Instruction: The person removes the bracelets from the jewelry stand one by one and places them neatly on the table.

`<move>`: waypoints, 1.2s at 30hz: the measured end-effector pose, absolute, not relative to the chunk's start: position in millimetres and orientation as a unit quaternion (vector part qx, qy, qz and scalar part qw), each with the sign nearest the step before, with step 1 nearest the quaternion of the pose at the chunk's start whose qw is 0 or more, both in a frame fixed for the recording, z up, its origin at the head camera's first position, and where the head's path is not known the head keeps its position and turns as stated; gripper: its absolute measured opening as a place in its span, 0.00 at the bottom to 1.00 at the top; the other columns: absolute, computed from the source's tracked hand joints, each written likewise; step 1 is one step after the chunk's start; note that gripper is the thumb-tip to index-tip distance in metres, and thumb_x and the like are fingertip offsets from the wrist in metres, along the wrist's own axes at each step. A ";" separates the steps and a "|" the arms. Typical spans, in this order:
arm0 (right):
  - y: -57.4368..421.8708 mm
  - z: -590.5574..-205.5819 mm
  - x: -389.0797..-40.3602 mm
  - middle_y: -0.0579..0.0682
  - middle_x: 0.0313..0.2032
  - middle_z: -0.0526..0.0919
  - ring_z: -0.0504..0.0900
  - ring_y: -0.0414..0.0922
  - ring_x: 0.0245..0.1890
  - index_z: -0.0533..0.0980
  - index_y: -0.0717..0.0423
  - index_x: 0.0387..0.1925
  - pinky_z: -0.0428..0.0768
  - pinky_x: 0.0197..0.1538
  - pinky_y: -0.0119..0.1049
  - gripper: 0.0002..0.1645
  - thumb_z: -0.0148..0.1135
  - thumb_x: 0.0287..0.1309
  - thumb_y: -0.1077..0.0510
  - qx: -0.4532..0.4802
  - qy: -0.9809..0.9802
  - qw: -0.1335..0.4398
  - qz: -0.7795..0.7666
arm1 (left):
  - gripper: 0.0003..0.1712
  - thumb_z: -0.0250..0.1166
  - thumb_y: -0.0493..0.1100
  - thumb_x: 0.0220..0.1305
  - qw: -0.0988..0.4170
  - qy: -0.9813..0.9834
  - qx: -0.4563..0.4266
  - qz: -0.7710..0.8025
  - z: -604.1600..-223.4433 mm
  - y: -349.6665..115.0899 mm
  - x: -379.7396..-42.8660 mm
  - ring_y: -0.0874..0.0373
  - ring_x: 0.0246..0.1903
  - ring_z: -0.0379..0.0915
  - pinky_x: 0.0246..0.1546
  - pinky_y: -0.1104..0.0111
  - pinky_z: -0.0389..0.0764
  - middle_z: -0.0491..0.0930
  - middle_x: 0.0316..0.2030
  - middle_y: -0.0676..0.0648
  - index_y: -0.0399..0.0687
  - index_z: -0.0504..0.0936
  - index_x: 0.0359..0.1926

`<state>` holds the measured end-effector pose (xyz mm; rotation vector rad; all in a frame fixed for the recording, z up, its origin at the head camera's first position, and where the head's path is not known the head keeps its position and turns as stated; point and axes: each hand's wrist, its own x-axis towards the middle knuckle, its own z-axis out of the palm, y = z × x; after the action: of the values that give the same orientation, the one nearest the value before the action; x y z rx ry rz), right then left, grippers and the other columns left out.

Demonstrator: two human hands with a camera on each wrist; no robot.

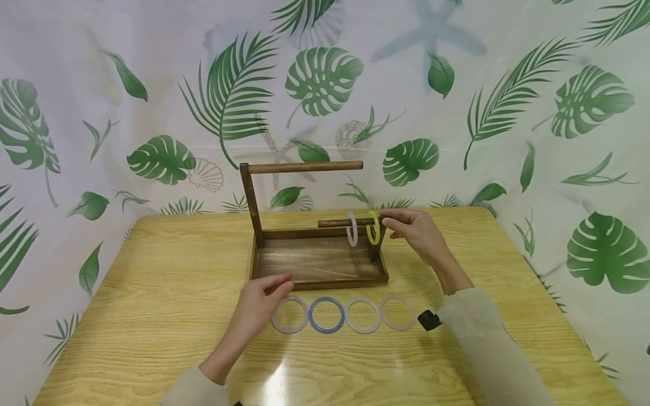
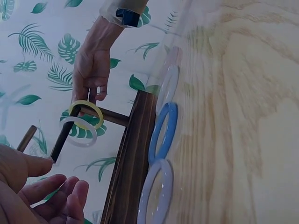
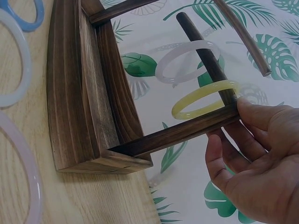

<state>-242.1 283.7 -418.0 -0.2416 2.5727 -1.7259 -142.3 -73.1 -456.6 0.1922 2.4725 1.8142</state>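
A dark wooden bangle stand [image 1: 320, 285] has a tray base, a tall post with a long bar at the left and a short post with a lower bar at the right. On the lower bar hang a pale bangle [image 1: 352, 229] and a yellow bangle [image 1: 374, 228], the yellow one nearer the post. My right hand [image 1: 413, 231] pinches the top of the short post [image 3: 187, 128] between thumb and fingers, right beside the yellow bangle. Near the tray's front left part, my left hand [image 1: 258, 304] holds nothing, its thumb and fingers apart; it overlaps a pale lavender bangle [image 1: 290, 331] in the head view.
Along the tray's front lie the lavender bangle, a blue bangle [image 1: 326, 332], a whitish bangle [image 1: 363, 332] and a pale pink bangle [image 1: 398, 329] in a row. The upper bar [image 1: 310, 167] sticks out rightward with a free end. A leaf-patterned cloth [image 1: 325, 129] hangs behind the wooden table [image 1: 172, 293].
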 end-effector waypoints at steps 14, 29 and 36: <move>283.7 -417.5 -241.8 0.58 0.63 0.80 0.83 0.43 0.47 0.79 0.59 0.64 0.84 0.51 0.38 0.24 0.62 0.74 0.50 -0.076 0.834 0.017 -0.546 | 0.19 0.67 0.46 0.73 0.016 0.817 0.106 0.566 -447.8 -41.6 -155.4 0.53 0.42 0.85 0.26 0.73 0.74 0.89 0.47 0.42 0.42 0.86 0.59; 283.4 -416.4 -239.5 0.57 0.63 0.80 0.83 0.46 0.48 0.79 0.58 0.64 0.84 0.49 0.36 0.24 0.62 0.74 0.50 -0.076 0.835 0.016 -0.545 | 0.17 0.67 0.45 0.73 -0.015 0.819 0.126 0.559 -437.2 -5.4 -168.6 0.51 0.39 0.86 0.26 0.71 0.77 0.88 0.47 0.44 0.44 0.88 0.57; 283.9 -417.8 -240.3 0.58 0.63 0.80 0.81 0.53 0.52 0.79 0.59 0.64 0.84 0.50 0.37 0.24 0.62 0.75 0.50 -0.077 0.834 0.013 -0.547 | 0.18 0.66 0.46 0.73 -0.013 0.811 0.113 0.574 -435.0 3.1 -172.5 0.51 0.43 0.86 0.34 0.67 0.83 0.88 0.50 0.46 0.45 0.87 0.58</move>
<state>-240.3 283.9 -417.8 -0.2394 2.5970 -1.7042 -172.5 3.1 -435.0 0.3564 2.5683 1.8185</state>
